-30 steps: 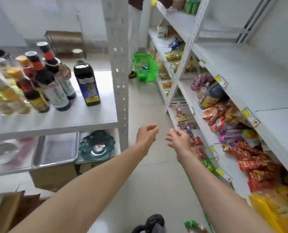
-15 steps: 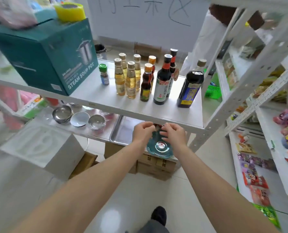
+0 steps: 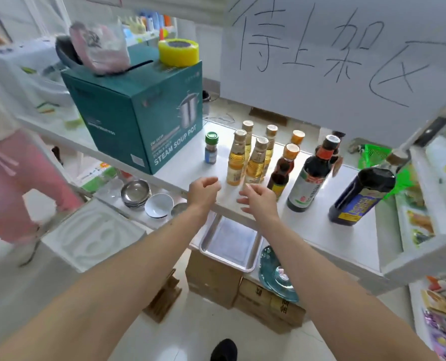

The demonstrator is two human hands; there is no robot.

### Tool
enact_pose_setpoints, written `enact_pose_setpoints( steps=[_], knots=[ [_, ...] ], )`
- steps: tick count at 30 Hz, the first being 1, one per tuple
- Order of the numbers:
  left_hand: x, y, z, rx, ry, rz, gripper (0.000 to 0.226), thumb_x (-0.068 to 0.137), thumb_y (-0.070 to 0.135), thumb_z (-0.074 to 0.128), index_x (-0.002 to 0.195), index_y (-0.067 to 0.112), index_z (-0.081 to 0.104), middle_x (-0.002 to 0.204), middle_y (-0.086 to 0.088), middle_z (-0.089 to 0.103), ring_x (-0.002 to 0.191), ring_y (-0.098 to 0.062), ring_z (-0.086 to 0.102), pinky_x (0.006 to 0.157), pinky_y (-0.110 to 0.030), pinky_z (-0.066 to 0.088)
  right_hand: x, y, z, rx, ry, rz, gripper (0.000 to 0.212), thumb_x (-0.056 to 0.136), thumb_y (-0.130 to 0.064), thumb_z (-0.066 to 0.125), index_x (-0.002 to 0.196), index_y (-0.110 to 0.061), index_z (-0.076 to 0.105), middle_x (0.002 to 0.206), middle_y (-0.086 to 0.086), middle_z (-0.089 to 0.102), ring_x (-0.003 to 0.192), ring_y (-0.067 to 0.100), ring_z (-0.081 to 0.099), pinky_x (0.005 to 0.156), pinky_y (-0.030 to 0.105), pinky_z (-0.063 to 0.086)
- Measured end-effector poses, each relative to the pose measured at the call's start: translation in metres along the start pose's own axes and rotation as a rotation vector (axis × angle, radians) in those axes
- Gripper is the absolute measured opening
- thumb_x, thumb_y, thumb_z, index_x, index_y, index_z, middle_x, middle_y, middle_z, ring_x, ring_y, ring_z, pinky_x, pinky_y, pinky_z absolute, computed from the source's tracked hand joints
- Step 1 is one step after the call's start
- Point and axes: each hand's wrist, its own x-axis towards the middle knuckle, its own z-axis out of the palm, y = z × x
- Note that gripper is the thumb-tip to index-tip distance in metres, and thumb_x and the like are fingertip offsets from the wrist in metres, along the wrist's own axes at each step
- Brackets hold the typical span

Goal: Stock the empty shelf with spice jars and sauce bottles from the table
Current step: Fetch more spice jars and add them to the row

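On a white shelf board (image 3: pixel 308 225) stand a small green-capped spice jar (image 3: pixel 211 148), several yellow oil bottles (image 3: pixel 236 158), a brown sauce bottle (image 3: pixel 282 173), a dark red-collared bottle (image 3: pixel 312 178) and a big dark soy bottle (image 3: pixel 357 196). My left hand (image 3: pixel 202 191) hovers over the board's front edge, fingers loosely curled, holding nothing. My right hand (image 3: pixel 258 199) is beside it, fingers relaxed and empty, just in front of the nearest oil bottle (image 3: pixel 255 162).
A teal steam soup pot box (image 3: pixel 136 118) with a yellow tape roll (image 3: pixel 179 52) fills the board's left. Below are steel bowls (image 3: pixel 136 191), a metal tray (image 3: pixel 229 243), a green glass plate (image 3: pixel 276 277) and cardboard boxes. A person in pink trousers (image 3: pixel 13 183) stands left. Snack shelves line the right.
The view turned left from the aisle to the bottle shelf and moved closer. Both hands rose from below the board's edge to just above it, still empty.
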Motion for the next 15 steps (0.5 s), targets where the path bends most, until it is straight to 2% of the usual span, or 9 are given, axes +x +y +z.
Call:
enact_pose_setpoints(
  steps=[2,4,8,11,15],
  knots=[
    [0.023,0.011,-0.004,0.033,0.029,0.028,0.031,0.087,0.020,0.060,0.117,0.014,0.067,0.108,0.000,0.067,0.098,-0.019,0.061,0.094,-0.045,0.054,0.018,-0.005,0.008,-0.017,-0.026,0.009,0.025,0.099,-0.027,0.053,0.116,-0.011,0.062,0.103,0.004,0.068,0.084,0.015,0.070,0.078,0.034,0.059],
    [0.045,0.019,-0.006,0.053,0.043,0.063,0.032,0.087,0.021,0.060,0.117,0.014,0.066,0.113,-0.002,0.066,0.104,-0.021,0.060,0.096,-0.046,0.052,0.032,-0.008,0.016,-0.025,-0.052,0.026,0.023,0.099,-0.029,0.053,0.115,-0.014,0.060,0.103,0.002,0.068,0.087,0.015,0.069,0.081,0.034,0.059],
    [0.081,0.028,-0.006,0.101,0.032,0.099,0.037,0.089,0.024,0.062,0.124,0.012,0.060,0.122,-0.003,0.063,0.112,-0.023,0.058,0.100,-0.043,0.049,0.053,-0.006,0.027,-0.035,-0.066,0.044,0.022,0.098,-0.026,0.053,0.113,-0.013,0.062,0.101,0.004,0.069,0.086,0.016,0.069,0.077,0.033,0.056],
    [0.109,0.033,-0.003,0.139,0.004,0.131,0.046,0.092,0.025,0.061,0.135,0.010,0.051,0.138,-0.005,0.054,0.124,-0.021,0.052,0.105,-0.034,0.041,0.067,-0.005,0.033,-0.027,-0.065,0.056,0.020,0.097,-0.025,0.055,0.110,-0.013,0.064,0.101,0.005,0.070,0.083,0.016,0.069,0.076,0.032,0.056],
    [0.148,0.036,0.001,0.250,-0.024,0.159,0.064,0.091,0.033,0.063,0.146,0.013,0.036,0.150,-0.006,0.040,0.137,-0.023,0.040,0.111,-0.039,0.036,0.082,-0.001,0.041,-0.016,-0.046,0.077,0.015,0.097,-0.026,0.057,0.105,-0.017,0.064,0.099,0.004,0.071,0.083,0.014,0.069,0.076,0.032,0.056]
  ],
)
